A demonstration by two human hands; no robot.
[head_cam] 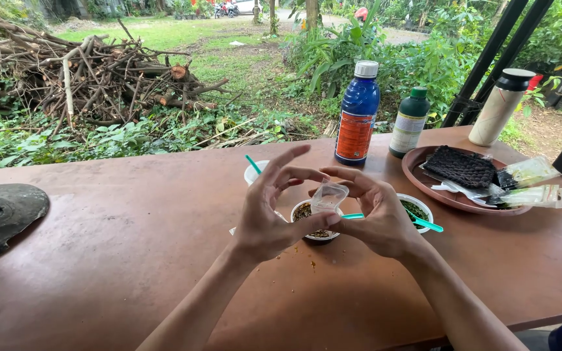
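A small clear cup [328, 196] is pinched between both hands above the middle of the table [131, 247]. The left hand [269, 211] has its thumb under the cup's left side and its index finger curled over the top, with the other fingers [287, 155] spread upward and free. The right hand [375, 211] closes thumb and fingertips on the cup's right side. The cup hangs tilted just over a white bowl [313, 224] of brown crumbs, and a few crumbs lie on the table in front of that bowl.

There are three white bowls: the one under the cup, one with dark green matter [417, 209] just right of the right hand, and one behind the left hand [254, 171], mostly hidden. Two teal spoons show, one in the far bowl [252, 163] and one across the green bowl [424, 224].

Toward the far edge stand a blue bottle [358, 117] and a smaller green bottle [410, 123]; a beige flask [501, 107] stands at the far right corner. A brown plate [424, 185] near the right edge carries a dark woven piece [461, 166] and clear packets [531, 188]. A dark flat stone [1, 214] lies at the left edge.
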